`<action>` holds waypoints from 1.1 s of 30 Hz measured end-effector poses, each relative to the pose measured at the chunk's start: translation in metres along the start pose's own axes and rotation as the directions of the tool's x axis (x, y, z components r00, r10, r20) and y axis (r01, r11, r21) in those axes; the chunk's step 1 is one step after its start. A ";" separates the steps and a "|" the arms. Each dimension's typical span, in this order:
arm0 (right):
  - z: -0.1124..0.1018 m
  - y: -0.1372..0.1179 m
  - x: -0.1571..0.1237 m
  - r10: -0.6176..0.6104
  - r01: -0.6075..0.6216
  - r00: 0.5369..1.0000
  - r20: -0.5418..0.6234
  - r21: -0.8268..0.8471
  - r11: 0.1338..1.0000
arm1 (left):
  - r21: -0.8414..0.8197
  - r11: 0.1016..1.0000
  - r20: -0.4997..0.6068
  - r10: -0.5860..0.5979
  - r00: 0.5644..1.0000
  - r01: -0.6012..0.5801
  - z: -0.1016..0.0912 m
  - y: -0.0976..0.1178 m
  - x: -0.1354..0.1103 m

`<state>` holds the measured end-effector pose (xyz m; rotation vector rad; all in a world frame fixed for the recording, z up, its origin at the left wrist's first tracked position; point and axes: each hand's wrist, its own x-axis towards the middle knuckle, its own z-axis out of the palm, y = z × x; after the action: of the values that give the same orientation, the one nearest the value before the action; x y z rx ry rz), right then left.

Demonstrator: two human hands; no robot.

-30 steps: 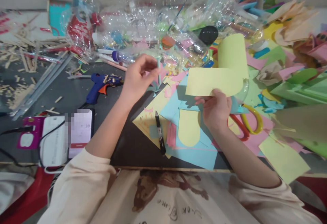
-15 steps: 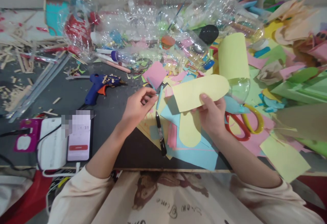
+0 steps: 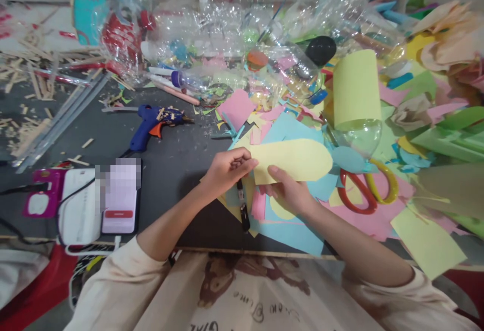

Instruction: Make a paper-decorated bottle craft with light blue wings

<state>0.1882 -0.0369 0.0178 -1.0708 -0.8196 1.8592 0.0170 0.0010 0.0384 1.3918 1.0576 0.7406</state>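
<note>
A pale yellow paper strip (image 3: 298, 157), rounded at its right end, is pinched near its lower left part by my right hand (image 3: 289, 187), thumb on top. My left hand (image 3: 232, 167) is closed at the strip's straight left end, thumb and fingertips meeting its edge. Below the hands lies a second yellow rounded piece (image 3: 282, 207), partly covered, on blue paper (image 3: 291, 233). A black pen (image 3: 243, 210) rests under my left hand, its upper end hidden. Right of the strip are scissors (image 3: 359, 195) with a red and a yellow handle loop.
A cut bottle wrapped in yellow paper (image 3: 356, 89) stands beyond the scissors. A blue glue gun (image 3: 151, 124) lies left of my hands, near a phone (image 3: 121, 200) and a white power bank (image 3: 78, 207). Clear plastic bottles (image 3: 219, 34) crowd the back; wooden sticks (image 3: 36, 79) lie scattered at left.
My right hand has lowered the yellow strip toward me. My left hand has moved right and down to the strip's straight end. The camera view has shifted slightly.
</note>
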 end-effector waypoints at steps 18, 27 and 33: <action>-0.007 -0.019 0.011 0.107 -0.092 0.959 -0.264 0.067 0.993 | 0.596 0.351 -0.744 -0.096 0.661 0.722 -0.121 0.009 -0.003; -0.011 -0.016 0.013 0.024 -0.024 0.978 -0.206 0.002 1.000 | 0.578 0.485 -0.767 0.049 0.639 0.657 -0.119 0.002 0.005; -0.018 -0.008 0.015 -0.005 0.000 0.996 -0.085 -0.059 0.998 | 0.650 0.733 -0.529 0.245 0.813 0.202 -0.081 0.002 0.000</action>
<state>0.2027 -0.0180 0.0114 -1.1765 -0.8305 1.7841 -0.0562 0.0346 0.0505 1.8522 1.9654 0.8683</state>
